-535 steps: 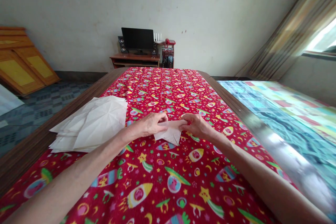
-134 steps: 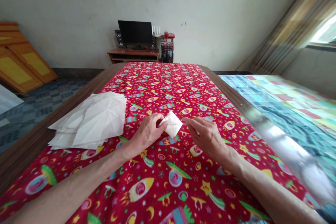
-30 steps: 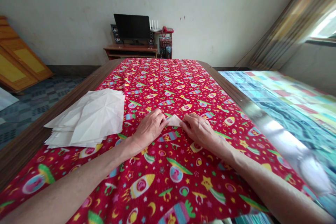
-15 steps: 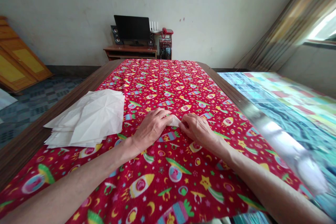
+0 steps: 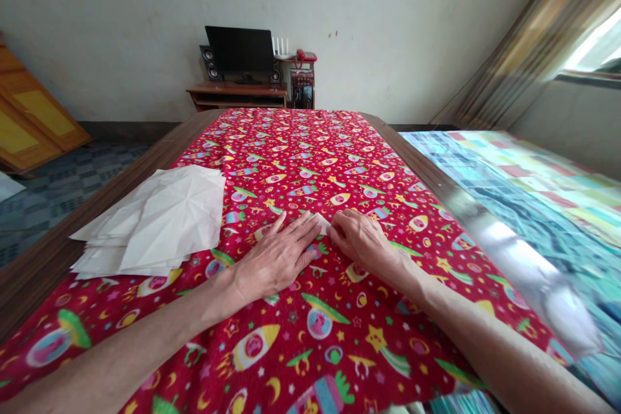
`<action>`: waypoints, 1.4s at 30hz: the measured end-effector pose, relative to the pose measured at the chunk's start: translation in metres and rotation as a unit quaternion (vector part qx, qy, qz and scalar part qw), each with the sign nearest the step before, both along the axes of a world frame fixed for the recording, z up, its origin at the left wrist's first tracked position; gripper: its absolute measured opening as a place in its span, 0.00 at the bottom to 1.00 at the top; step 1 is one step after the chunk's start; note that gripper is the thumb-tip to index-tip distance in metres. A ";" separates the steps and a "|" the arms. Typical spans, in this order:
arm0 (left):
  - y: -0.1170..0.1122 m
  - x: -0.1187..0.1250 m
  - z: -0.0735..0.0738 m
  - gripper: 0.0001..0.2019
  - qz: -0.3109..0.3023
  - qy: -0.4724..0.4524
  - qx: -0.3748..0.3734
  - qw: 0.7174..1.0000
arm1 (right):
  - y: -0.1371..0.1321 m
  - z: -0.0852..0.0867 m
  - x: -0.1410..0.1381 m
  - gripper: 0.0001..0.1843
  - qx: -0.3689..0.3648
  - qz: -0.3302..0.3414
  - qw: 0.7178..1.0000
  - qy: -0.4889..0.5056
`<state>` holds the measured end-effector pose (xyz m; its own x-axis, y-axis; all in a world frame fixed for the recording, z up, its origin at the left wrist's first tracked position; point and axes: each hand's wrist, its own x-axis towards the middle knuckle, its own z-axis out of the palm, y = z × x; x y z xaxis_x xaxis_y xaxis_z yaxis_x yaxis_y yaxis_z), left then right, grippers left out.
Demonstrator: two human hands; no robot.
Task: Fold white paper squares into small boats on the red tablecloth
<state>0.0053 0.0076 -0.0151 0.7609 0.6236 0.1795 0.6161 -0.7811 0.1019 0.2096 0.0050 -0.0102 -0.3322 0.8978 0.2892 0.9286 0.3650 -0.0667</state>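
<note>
A small folded piece of white paper (image 5: 322,224) lies on the red patterned cloth (image 5: 310,168), between my two hands and partly hidden by them. My left hand (image 5: 279,255) rests flat with fingers stretched out, its fingertips on the paper's left side. Curled at the paper's right end, my right hand (image 5: 359,233) has its fingers closed and pinches that edge. Over to the left sits a stack of creased white paper sheets (image 5: 177,220), the top one showing fold lines that spread from a centre.
The cloth covers a long brown wooden table (image 5: 160,149). Beyond its far end stand a desk with a monitor (image 5: 240,52), speakers and a red telephone (image 5: 305,56). A bed with a checked cover (image 5: 514,187) adjoins on the right. A wooden cabinet (image 5: 36,107) is at left.
My left hand has opened from a curled grip and flattened, its fingers now stretched over the paper's left side. My right hand stays closed at the paper's right end.
</note>
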 end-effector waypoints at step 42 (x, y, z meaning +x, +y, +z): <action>0.028 -0.012 -0.008 0.14 -0.004 -0.164 0.039 0.986 | 0.006 0.008 -0.001 0.15 0.050 0.131 0.986 -0.093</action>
<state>-0.0064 0.0358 -0.0230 0.6592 0.5922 0.4634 0.5531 -0.7994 0.2348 0.2086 0.0110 -0.0020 -0.6047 0.7439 0.2844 0.7942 0.5901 0.1450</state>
